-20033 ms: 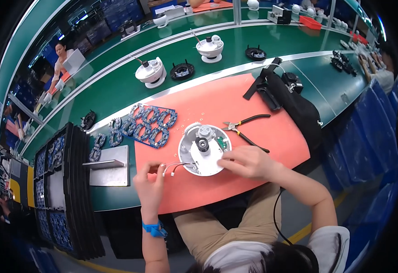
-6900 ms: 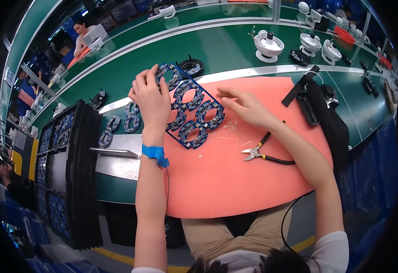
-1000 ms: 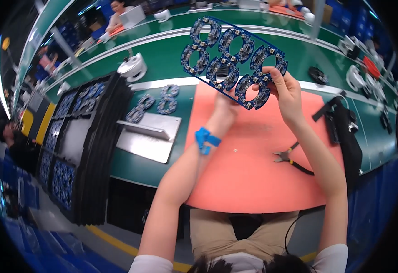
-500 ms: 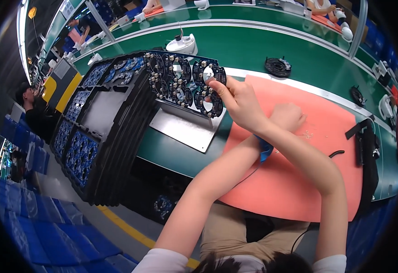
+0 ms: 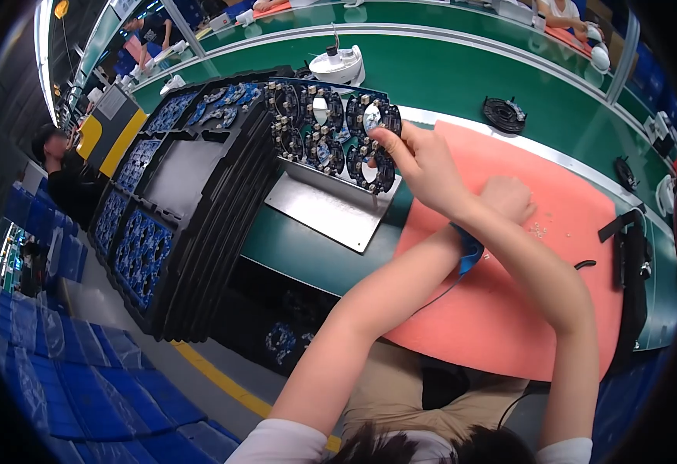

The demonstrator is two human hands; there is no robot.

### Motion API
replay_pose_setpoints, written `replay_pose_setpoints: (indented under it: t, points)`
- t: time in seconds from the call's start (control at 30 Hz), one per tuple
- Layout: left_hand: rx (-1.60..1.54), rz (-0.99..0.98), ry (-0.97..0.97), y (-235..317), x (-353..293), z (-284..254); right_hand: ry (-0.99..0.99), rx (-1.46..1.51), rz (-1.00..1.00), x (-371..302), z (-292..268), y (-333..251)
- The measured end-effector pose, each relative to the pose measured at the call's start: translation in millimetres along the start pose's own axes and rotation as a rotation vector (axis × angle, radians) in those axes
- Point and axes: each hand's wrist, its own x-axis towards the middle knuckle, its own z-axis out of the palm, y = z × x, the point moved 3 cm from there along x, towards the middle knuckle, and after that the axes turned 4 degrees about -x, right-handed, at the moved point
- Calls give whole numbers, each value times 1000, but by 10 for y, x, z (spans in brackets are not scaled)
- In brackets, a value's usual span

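My right hand (image 5: pixel 430 166) reaches across my left forearm and pinches the right edge of a dark panel of ring-shaped circuit boards (image 5: pixel 289 124) between thumb and fingers. Small white connectors dot the panel, which stands on edge at a silver metal bracket (image 5: pixel 327 215). Under the crossing right forearm, my left hand (image 5: pixel 509 197) lies curled on the pink mat (image 5: pixel 509 309), and its fingertips are mostly hidden. Whether it holds anything does not show. Small pale pieces (image 5: pixel 538 230) are scattered beside it. A blue strap (image 5: pixel 471 251) circles my left wrist.
Left of the panel rises a stack of black trays (image 5: pixel 222 201) with blue circuit boards in the top one. Beyond the mat, a round black part (image 5: pixel 504 114) and a white housing (image 5: pixel 340 66) sit on the green bench (image 5: pixel 431 69). A black-handled tool (image 5: pixel 584 264) lies on the mat.
The whole view has shifted slightly, so everything appears a little farther right. Both hands keep their places, the right one still on the panel.
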Motion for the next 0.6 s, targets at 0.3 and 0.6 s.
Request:
replay_pose_setpoints:
  t: [0.3, 0.6]
  points:
    - [-7, -39, -61, 25, -1, -4, -116, 302, 247, 53, 23, 219]
    - [-4, -60, -26, 16, -46, -5, -104, 296, 304, 31, 72, 213]
